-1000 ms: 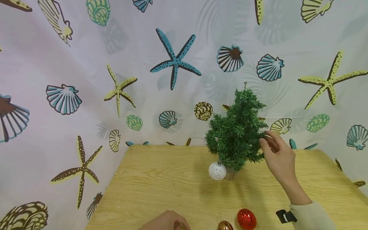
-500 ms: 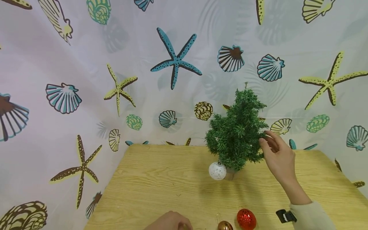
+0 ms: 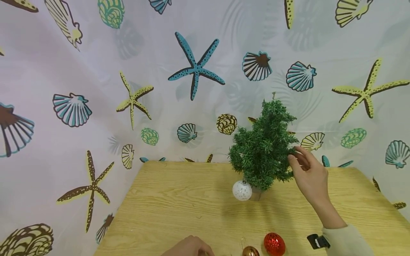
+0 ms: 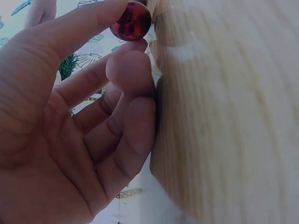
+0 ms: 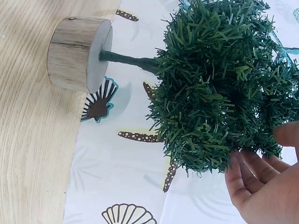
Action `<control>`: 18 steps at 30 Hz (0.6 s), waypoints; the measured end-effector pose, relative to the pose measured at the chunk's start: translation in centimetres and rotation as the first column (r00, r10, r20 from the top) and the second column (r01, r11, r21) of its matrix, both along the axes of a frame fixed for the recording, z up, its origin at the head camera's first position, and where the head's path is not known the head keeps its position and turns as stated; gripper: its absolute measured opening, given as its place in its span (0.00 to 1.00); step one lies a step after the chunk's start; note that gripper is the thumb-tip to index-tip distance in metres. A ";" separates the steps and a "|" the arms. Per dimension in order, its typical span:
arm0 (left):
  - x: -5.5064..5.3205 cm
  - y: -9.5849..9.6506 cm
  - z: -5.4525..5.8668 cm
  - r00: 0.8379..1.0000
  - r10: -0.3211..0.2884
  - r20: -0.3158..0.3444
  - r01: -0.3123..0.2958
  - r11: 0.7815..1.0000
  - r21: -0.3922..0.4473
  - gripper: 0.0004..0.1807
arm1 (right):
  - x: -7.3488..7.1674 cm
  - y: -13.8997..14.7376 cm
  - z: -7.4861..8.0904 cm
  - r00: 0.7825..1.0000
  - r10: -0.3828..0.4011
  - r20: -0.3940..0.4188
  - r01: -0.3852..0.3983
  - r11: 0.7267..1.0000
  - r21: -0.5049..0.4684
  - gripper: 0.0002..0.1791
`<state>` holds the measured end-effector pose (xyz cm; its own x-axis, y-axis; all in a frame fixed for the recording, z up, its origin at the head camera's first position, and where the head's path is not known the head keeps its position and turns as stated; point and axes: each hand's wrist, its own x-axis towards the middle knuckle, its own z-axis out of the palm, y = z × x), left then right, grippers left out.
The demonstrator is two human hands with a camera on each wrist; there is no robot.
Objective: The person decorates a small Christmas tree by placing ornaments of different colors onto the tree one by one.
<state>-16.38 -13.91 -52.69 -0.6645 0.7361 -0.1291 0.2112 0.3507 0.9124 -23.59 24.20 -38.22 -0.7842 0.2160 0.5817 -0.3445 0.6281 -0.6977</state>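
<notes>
In the head view my left hand (image 3: 190, 246) is cut off by the bottom edge, fingers bent. In the left wrist view its fingertips are down by the wooden tabletop (image 4: 219, 116), and a shiny red ball ornament (image 4: 131, 21) appears between thumb and index finger; whether they grip it is unclear. My right hand (image 3: 309, 172) touches the right side of a small green artificial Christmas tree (image 3: 264, 145), with thumb and curved fingers at its outer twigs. In the right wrist view the fingertips meet the foliage. A white speckled bauble (image 3: 242, 190) hangs low on the tree's left.
A red glittery bauble (image 3: 274, 244) and a copper-gold bauble (image 3: 251, 251) lie near the front of the table. The tree stands on a round wooden base (image 5: 74, 53). A white curtain (image 3: 179, 117) printed with shells and starfish surrounds the table's back and sides.
My left hand has shifted slightly to the right along the front of the table. The right hand stays at the tree, and the tree and baubles have not visibly moved.
</notes>
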 end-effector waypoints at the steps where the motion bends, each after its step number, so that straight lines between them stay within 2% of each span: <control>1: 0.0 0.0 -0.1 1.000 0.000 -0.004 0.000 1.000 0.002 0.10 | 0.0 0.0 0.0 1.000 0.002 -0.003 -0.002 1.000 0.000 0.26; 12: 0.0 -0.1 -0.3 1.000 0.011 0.001 -0.011 0.999 0.036 0.11 | 0.3 -0.3 0.2 1.000 0.007 -0.012 -0.007 1.000 0.007 0.25; 18: 0.1 -0.2 -0.3 0.997 0.048 0.064 -0.051 0.997 0.060 0.10 | 0.3 -0.3 0.2 1.000 0.013 -0.012 -0.013 1.000 0.004 0.24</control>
